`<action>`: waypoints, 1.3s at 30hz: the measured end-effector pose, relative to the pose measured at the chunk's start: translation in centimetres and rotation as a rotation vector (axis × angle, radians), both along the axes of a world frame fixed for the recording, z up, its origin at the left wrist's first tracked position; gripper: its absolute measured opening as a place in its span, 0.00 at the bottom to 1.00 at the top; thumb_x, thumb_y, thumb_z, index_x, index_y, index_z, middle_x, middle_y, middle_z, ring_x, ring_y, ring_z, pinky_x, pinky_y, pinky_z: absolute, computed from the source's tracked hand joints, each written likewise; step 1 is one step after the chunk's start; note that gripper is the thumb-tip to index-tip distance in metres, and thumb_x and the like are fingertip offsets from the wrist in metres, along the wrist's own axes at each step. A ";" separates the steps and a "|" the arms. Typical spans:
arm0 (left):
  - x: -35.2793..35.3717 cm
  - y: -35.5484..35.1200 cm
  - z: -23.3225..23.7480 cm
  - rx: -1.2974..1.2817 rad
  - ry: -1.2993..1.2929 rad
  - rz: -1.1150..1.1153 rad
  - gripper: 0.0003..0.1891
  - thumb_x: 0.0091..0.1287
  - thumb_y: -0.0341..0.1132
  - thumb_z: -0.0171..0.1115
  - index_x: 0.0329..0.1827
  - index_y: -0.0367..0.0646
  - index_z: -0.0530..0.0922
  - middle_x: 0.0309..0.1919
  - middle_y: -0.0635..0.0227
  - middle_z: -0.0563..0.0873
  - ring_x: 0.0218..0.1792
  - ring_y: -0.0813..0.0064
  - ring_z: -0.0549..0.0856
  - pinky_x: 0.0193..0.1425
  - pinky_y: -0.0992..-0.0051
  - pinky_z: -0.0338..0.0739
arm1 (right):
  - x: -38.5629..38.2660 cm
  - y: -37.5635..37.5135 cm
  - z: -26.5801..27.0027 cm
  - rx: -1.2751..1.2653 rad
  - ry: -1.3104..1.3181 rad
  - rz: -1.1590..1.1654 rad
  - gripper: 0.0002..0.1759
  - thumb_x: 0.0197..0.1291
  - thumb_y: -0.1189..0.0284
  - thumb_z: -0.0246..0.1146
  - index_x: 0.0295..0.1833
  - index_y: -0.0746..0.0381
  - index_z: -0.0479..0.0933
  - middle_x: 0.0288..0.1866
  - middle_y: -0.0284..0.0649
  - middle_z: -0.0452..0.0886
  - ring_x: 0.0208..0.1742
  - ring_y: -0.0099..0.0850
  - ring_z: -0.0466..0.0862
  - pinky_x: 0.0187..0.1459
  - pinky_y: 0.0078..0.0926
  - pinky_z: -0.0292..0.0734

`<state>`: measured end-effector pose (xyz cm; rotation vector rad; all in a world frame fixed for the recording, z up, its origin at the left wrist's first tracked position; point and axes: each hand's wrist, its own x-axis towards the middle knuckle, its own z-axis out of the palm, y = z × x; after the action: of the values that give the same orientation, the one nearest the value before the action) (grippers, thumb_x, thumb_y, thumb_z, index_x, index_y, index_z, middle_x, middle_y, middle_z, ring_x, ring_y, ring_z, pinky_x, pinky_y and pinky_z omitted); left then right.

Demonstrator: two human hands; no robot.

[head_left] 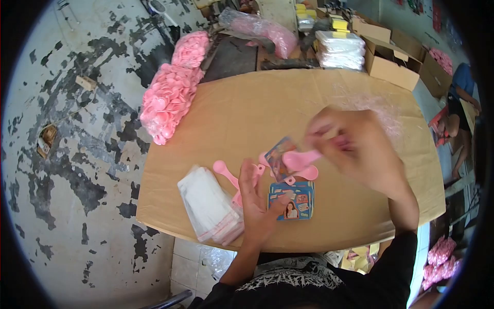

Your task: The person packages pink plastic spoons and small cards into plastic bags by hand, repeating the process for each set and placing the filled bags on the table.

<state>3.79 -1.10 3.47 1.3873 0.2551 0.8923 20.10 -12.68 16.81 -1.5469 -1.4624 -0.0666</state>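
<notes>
The grip of the left hand [257, 206] is spread, thumb and fingers apart, with the thumb over the edge of the stack of printed cards [304, 203]. The right hand [368, 149] is blurred; its fingers are bunched beside the handle of the upper pink spoon [295, 161], but whether the handle is pinched cannot be told. The spoon's bowl is seen across a tilted single card [276, 160]. For neat handling, the card is best steadied by its edges and the spoon guided by its handle, so that no corner is bent. The loose pink spoons [221, 168] lie close beneath and could be snagged or nudged. Beside the left wrist, the clear sleeves [206, 206] are fanned near the rim of the desk [231, 113] and could be brushed off. Farther out, bagged pink pieces [170, 103] and open cartons [393, 69] are seen.
</notes>
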 end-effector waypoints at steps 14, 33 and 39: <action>-0.2 -1.6 2.0 -0.034 0.280 -0.510 0.25 0.74 0.28 0.56 0.71 0.32 0.62 0.59 0.63 0.78 0.60 0.76 0.76 0.61 0.78 0.73 | 0.3 1.5 -1.1 0.017 0.156 0.040 0.11 0.62 0.73 0.67 0.48 0.66 0.79 0.33 0.43 0.86 0.31 0.27 0.85 0.35 0.22 0.79; -1.2 0.0 3.0 0.162 0.415 -0.140 0.17 0.78 0.31 0.45 0.66 0.35 0.69 0.27 0.64 0.79 0.27 0.78 0.78 0.31 0.73 0.70 | -0.6 2.8 -3.9 -0.019 -0.642 0.096 0.11 0.43 0.68 0.68 0.35 0.59 0.83 0.35 0.32 0.81 0.44 0.31 0.80 0.46 0.28 0.76; -1.6 0.2 5.0 0.536 0.642 -0.098 0.16 0.74 0.27 0.49 0.63 0.35 0.71 0.19 0.51 0.75 0.18 0.66 0.79 0.23 0.69 0.67 | -0.5 2.8 -4.5 -0.153 -0.652 0.148 0.08 0.43 0.69 0.67 0.28 0.61 0.79 0.30 0.35 0.80 0.41 0.32 0.79 0.45 0.29 0.77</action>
<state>2.22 -0.89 8.49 2.1533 0.4483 0.4161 19.56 -9.91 12.28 -1.6124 -2.1275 -0.4116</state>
